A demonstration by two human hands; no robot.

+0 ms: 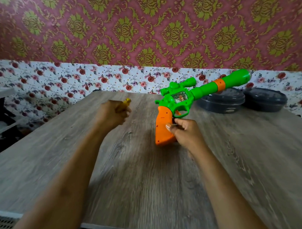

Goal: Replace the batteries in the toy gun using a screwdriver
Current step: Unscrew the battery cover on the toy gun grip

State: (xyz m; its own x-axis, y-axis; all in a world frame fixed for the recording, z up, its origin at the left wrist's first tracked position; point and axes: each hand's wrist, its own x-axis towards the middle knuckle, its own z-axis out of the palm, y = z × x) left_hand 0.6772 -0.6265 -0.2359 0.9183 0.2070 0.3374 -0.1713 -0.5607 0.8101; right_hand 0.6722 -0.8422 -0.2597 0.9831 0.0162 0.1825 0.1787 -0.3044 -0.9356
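Observation:
A green toy gun [199,92] with an orange grip [163,128] stands tilted on the wooden table [141,177], barrel pointing up to the right. My right hand [185,133] is closed around the back of the orange grip, thumb on its side. My left hand [114,112] is a closed fist left of the gun, with the yellow handle of a screwdriver [127,101] poking out of its top; the shaft is hidden. A tiny dark screw [130,133] lies on the table between my hands.
Two dark round lidded containers [221,102] [265,100] sit at the table's back right, behind the gun barrel. A floral wall runs behind the table. Shelves with dark items stand off the left edge.

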